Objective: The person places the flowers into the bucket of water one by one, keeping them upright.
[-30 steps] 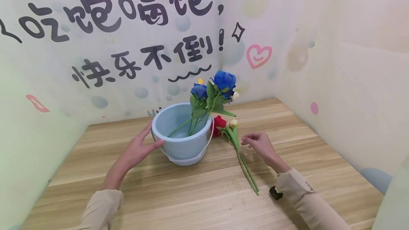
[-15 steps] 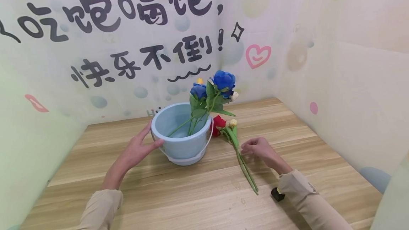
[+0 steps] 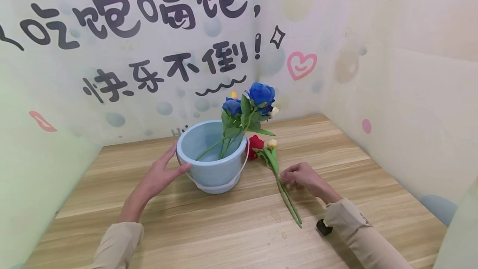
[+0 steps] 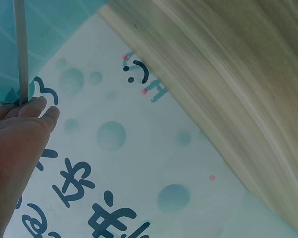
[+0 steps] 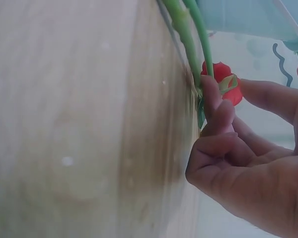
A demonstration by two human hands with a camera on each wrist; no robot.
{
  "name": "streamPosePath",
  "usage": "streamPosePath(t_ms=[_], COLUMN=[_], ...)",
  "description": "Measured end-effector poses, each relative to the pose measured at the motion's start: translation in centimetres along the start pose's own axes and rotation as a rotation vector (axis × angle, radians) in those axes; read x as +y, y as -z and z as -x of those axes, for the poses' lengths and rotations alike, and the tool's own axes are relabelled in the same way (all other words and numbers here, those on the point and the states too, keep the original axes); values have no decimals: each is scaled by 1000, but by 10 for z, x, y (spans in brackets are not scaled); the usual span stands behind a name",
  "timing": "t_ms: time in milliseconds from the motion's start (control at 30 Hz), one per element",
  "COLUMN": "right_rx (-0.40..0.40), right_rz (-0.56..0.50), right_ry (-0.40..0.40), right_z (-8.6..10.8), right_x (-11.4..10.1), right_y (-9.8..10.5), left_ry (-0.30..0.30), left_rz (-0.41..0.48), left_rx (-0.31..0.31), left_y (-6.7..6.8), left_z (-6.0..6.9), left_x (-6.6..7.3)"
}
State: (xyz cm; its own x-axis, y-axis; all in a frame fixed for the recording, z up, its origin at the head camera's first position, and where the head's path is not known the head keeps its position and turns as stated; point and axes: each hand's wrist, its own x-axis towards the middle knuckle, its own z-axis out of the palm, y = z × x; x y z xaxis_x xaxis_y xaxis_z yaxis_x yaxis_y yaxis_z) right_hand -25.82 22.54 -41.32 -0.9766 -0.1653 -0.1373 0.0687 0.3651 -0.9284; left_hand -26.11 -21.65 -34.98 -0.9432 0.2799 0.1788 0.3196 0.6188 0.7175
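Observation:
A light blue bucket (image 3: 216, 173) stands upright on the wooden table, with blue flowers (image 3: 261, 94) leaning out over its right side. My left hand (image 3: 158, 177) rests against the bucket's left side, thumb at the rim and fingers extended; the left wrist view shows the fingertips by its handle. To the bucket's right lie a red flower (image 3: 255, 146) and a cream flower (image 3: 272, 143), their green stems (image 3: 287, 202) pointing toward me. Beside those stems is my right hand (image 3: 304, 179). In the right wrist view its partly bent fingers (image 5: 212, 91) touch a stem, with a gap to the other digit.
A small black object (image 3: 323, 227) lies on the table (image 3: 209, 235) under the right forearm. Small wet-looking spots mark the tabletop near the stems. Printed walls (image 3: 373, 53) stand behind and at both sides.
My right hand has lowered slightly and come against the stems on the table. The left hand, the bucket and the flowers hold their positions.

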Motion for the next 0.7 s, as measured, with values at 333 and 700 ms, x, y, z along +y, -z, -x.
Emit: streamPosePath(t_ms=[333, 700], right_rx=[-43, -31], right_rz=[-15, 31], right_ry=[-21, -28], right_z=[-2, -3], right_x=[-3, -8], right_y=[-3, -9], left_ry=[-2, 2], left_rz=[3, 0], left_rx=[4, 4], left_y=[0, 1], left_z=[0, 0], left_x=[0, 1])
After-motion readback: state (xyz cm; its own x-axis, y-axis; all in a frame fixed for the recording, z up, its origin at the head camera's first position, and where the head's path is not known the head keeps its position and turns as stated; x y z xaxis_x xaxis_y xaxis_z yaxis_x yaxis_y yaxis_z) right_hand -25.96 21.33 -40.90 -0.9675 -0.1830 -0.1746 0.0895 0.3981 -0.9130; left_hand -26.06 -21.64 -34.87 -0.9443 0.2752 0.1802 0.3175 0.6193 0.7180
